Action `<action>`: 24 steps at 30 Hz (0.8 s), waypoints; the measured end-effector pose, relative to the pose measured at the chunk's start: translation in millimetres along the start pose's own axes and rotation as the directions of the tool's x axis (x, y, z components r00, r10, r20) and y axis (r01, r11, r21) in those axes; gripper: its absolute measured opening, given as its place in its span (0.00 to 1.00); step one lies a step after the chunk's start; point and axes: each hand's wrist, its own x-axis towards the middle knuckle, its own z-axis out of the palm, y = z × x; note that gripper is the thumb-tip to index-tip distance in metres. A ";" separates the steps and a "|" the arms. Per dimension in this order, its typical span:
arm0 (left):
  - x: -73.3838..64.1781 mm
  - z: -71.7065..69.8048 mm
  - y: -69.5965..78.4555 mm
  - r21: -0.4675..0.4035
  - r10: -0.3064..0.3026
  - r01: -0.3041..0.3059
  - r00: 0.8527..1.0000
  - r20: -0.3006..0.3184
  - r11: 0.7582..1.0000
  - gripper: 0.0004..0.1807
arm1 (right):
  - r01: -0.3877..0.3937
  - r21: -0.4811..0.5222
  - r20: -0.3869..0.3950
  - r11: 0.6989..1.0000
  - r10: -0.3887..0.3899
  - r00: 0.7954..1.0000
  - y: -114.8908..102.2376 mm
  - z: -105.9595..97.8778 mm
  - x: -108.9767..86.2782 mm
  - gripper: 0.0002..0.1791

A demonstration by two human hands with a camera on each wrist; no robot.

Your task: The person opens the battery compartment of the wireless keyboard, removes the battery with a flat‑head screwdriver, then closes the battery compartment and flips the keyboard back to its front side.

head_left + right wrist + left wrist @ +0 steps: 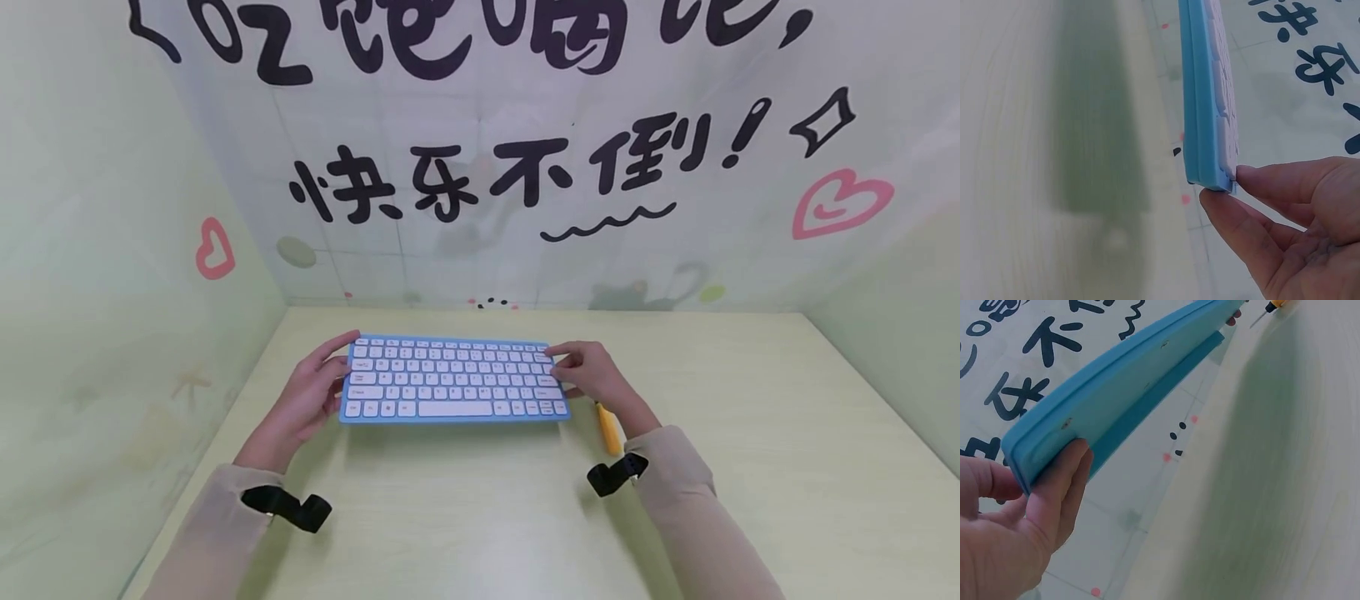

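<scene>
A blue keyboard with white keys is held up off the table, its keys toward the head camera and its shadow on the tabletop below. The left hand grips its left end; in the left wrist view the left fingers lie against the blue underside. At the other end, the right hand holds the right edge. The right wrist view has the thumb and fingers of the right hand pinching a corner of the keyboard.
A screwdriver with a yellow handle lies on the pale table beside the right wrist. Behind the table stands a white printed backdrop with black lettering. Each wrist wears a black camera mount.
</scene>
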 end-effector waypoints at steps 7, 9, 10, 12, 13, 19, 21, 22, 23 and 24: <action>-8.9 6.5 14.1 -0.011 0.034 -0.035 0.997 -0.065 0.999 0.25 | 0.013 0.014 0.004 1.000 -0.013 1.000 -1.6 -0.3 1.9 0.19; -11.5 8.6 17.2 -0.011 0.040 -0.041 0.996 -0.074 0.999 0.25 | 0.014 0.011 0.002 1.000 -0.014 1.000 -1.8 -0.4 1.9 0.19; -12.5 9.5 18.3 -0.012 0.042 -0.043 0.996 -0.076 0.999 0.25 | 0.014 0.009 0.001 1.000 -0.014 1.000 -1.9 -0.3 1.6 0.19; -14.6 11.9 20.7 -0.010 0.047 -0.048 0.995 -0.083 0.999 0.26 | 0.018 0.005 -0.002 1.000 -0.018 1.000 -1.7 -0.2 0.8 0.20; -15.9 13.1 22.0 -0.005 0.051 -0.052 0.995 -0.086 0.999 0.26 | 0.021 0.004 -0.003 1.000 -0.021 1.000 -2.0 -0.3 -0.1 0.20; -24.7 18.3 29.1 0.023 0.085 -0.083 0.989 -0.123 0.996 0.27 | 0.058 -0.018 -0.002 0.998 -0.058 0.998 -5.7 0.8 -8.3 0.21; -27.6 19.1 31.1 0.021 0.101 -0.099 0.987 -0.126 0.995 0.27 | 0.083 -0.035 0.009 0.996 -0.083 0.997 -7.2 0.6 -11.9 0.21; -29.0 19.3 32.0 0.023 0.107 -0.105 0.986 -0.125 0.994 0.27 | 0.096 -0.041 0.013 0.995 -0.096 0.995 -8.0 0.4 -13.7 0.21; -30.4 19.4 32.9 0.026 0.114 -0.112 0.986 -0.123 0.993 0.27 | 0.112 -0.048 0.018 0.993 -0.111 0.994 -8.8 0.2 -15.7 0.21; -31.8 19.7 33.9 0.027 0.120 -0.117 0.985 -0.125 0.993 0.27 | 0.130 -0.059 0.022 0.990 -0.129 0.991 -9.7 0.1 -17.6 0.22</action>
